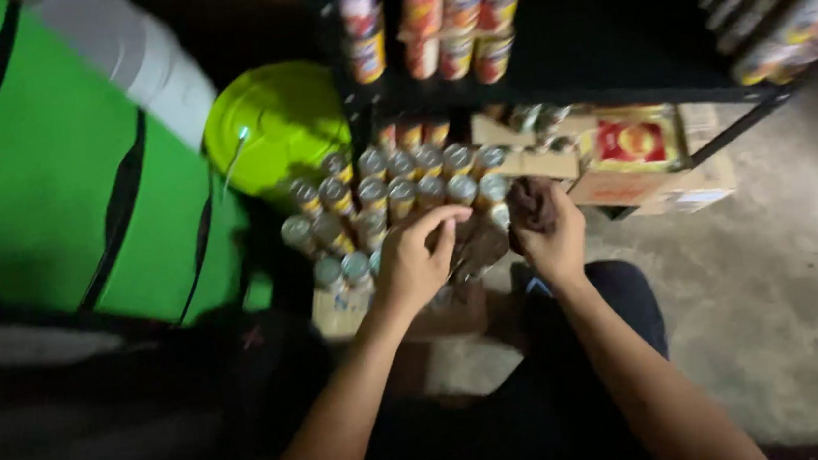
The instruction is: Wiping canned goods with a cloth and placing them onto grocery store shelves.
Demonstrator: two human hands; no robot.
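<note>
Nearest me, left hand (415, 259) sat on the cans (396, 197) w/ fingers curled loosely over one top, not clamped afaict. Right hand (553, 242) was closed round a dark cloth (531, 202), just beside the cans. Cloth's soft and limp, bunch it anywhere. Cans looked rigid, prob heavy and slick, so grip the sides. Behind: shelf (613, 84), more cans.

Dim, grainy, motion-blurred throughout. Light falls from the far side on can tops (395, 187) and floor (798, 275); near edge deep shadow; shelf (601, 55) dark.
</note>
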